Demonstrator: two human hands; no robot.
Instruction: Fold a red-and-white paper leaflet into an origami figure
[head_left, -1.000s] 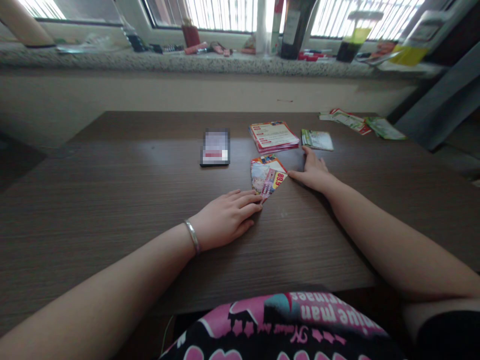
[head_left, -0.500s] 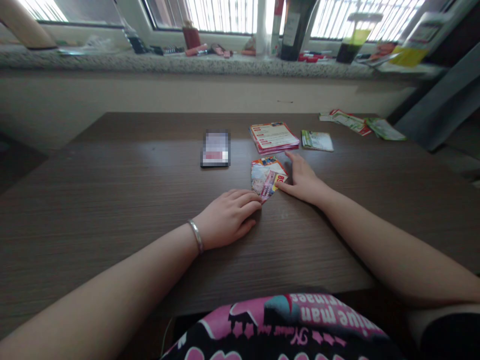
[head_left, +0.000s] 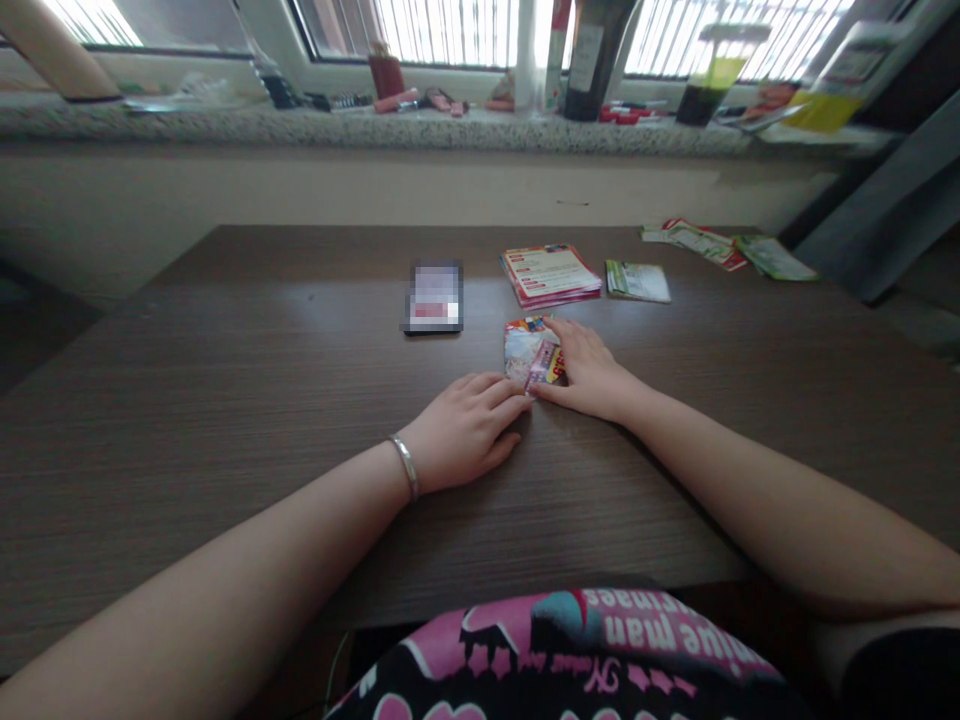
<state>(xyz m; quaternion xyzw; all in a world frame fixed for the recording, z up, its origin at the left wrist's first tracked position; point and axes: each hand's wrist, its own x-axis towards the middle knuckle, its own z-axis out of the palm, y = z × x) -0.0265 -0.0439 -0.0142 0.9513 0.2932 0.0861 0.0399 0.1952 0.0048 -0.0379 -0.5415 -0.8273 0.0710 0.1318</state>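
A small colourful leaflet (head_left: 523, 348) lies on the table, with a pink and yellow folded part at its lower right. My left hand (head_left: 466, 428), a silver bangle at the wrist, rests palm down with its fingertips on the leaflet's lower edge; its thumb is apart from the fingers. Over the right side of the leaflet lies my right hand (head_left: 589, 368), thumb low near the left fingertips and fingers stretched to the top edge. Both hands press on the paper rather than grip it. The leaflet's right edge is hidden under my right hand.
Behind the leaflet lies a stack of printed cards (head_left: 551, 276), with a smaller green and white pile (head_left: 637, 282) to its right. A phone-like device (head_left: 433, 298) with a blurred screen is at left. Several loose leaflets (head_left: 705, 245) lie at the back right. Bottles stand on the windowsill (head_left: 450, 128).
My right hand has moved left over the leaflet and now covers its right side. Its fingers reach the top edge and its thumb is closer to my left fingertips. My left hand has hardly moved.
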